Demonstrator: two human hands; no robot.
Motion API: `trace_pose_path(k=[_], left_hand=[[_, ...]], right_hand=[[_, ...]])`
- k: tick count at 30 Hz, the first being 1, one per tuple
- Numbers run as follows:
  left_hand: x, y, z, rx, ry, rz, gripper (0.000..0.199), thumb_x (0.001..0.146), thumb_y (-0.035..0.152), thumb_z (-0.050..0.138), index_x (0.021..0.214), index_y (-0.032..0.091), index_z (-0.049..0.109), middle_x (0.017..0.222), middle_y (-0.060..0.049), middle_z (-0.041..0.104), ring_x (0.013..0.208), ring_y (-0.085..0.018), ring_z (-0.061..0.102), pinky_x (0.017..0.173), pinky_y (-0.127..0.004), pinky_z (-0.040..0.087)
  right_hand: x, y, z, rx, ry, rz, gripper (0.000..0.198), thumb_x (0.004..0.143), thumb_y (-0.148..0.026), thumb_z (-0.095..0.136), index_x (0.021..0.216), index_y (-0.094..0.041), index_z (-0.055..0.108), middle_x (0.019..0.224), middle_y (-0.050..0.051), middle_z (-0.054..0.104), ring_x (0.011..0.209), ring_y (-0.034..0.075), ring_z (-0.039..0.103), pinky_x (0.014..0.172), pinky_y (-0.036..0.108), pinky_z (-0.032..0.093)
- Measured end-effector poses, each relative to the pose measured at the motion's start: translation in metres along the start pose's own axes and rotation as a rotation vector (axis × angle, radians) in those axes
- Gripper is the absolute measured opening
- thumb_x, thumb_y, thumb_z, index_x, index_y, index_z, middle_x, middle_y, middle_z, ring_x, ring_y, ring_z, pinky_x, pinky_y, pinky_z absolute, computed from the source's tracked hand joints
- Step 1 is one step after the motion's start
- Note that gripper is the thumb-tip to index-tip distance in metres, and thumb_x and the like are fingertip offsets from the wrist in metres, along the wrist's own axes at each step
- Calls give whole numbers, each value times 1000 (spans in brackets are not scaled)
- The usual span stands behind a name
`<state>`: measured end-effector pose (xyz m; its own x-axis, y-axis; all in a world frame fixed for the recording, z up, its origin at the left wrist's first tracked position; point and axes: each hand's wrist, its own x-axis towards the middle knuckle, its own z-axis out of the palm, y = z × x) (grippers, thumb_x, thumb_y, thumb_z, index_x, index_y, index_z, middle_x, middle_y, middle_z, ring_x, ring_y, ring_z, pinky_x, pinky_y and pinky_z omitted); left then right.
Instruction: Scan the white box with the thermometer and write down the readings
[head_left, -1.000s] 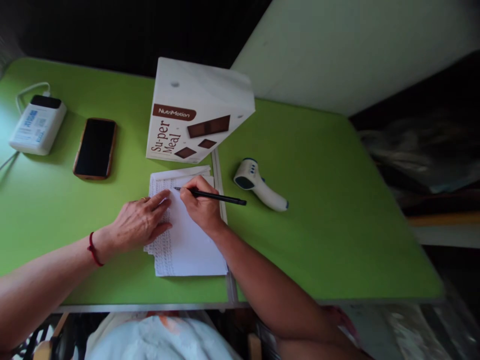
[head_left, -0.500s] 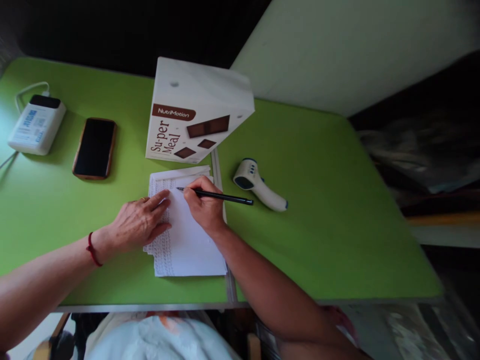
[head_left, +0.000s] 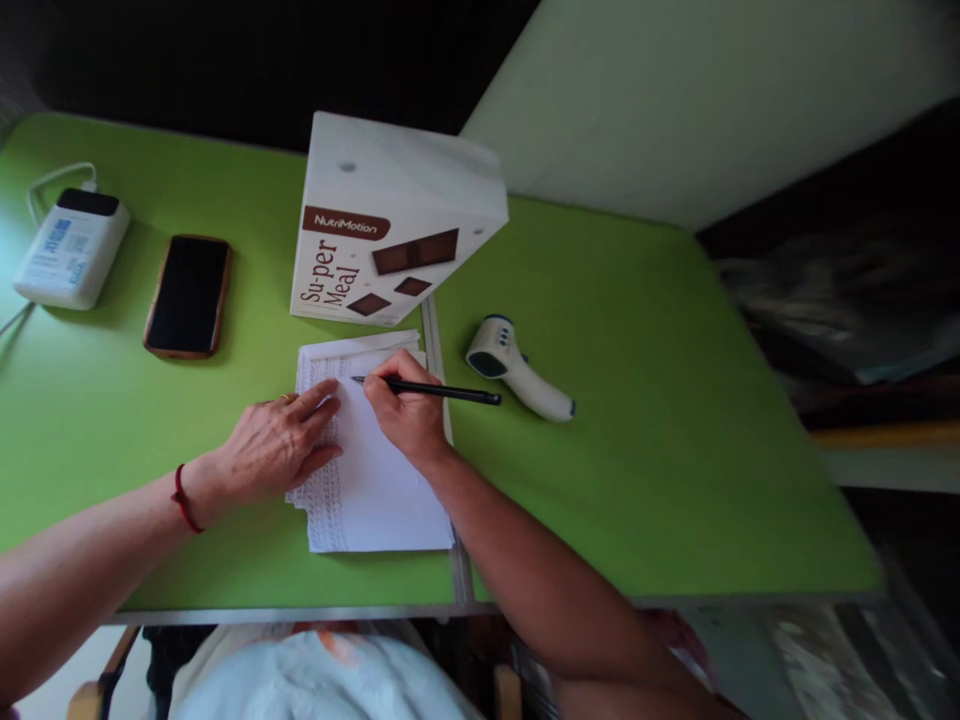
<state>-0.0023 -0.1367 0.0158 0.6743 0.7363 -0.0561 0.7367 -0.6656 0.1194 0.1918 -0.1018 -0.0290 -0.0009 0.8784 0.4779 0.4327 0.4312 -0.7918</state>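
A stack of white paper sheets [head_left: 390,500] lies on the green table, with rows of small handwriting down its left side. My left hand [head_left: 277,445] rests flat on the left edge of the sheets, fingers stretched out and slightly apart. Between the thumb and fingers of my right hand [head_left: 409,405] is a slim black pen [head_left: 465,396]. The pen's tip points left and meets the paper, or hovers just over it, beside the written rows near the top. The side of my right hand lies on the sheets' right part.
A white NutriMotion box [head_left: 405,180] stands just behind the paper. To its left lie a phone [head_left: 189,295] in a brown case and a white power bank [head_left: 71,250] with a cable. An infrared thermometer [head_left: 521,370] lies right of the paper on the green table [head_left: 660,480].
The pen's back end has shifted very slightly left, along with my right hand. My left hand stays in place on the paper.
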Motion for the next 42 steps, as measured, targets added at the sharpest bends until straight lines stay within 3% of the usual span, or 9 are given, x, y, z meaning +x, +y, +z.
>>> trace_pose_path(k=[7, 42], left_hand=[[1, 0, -1, 6, -20, -4, 42, 101, 37, 56, 134, 12, 60, 150, -16, 51, 97, -26, 72, 74, -36, 61], [1, 0, 0, -10, -8, -6, 44, 100, 39, 58, 134, 11, 61, 151, -15, 51, 94, -27, 72, 74, -39, 62]], right_hand=[[-1, 0, 2, 24, 73, -12, 18, 85, -25, 55, 68, -20, 53, 59, -4, 54, 54, 10, 47, 55, 21, 39], [0, 1, 0, 4, 1, 36, 18, 84, -28, 54, 69, -19, 53, 60, -3, 53, 56, 10, 46, 57, 21, 40]])
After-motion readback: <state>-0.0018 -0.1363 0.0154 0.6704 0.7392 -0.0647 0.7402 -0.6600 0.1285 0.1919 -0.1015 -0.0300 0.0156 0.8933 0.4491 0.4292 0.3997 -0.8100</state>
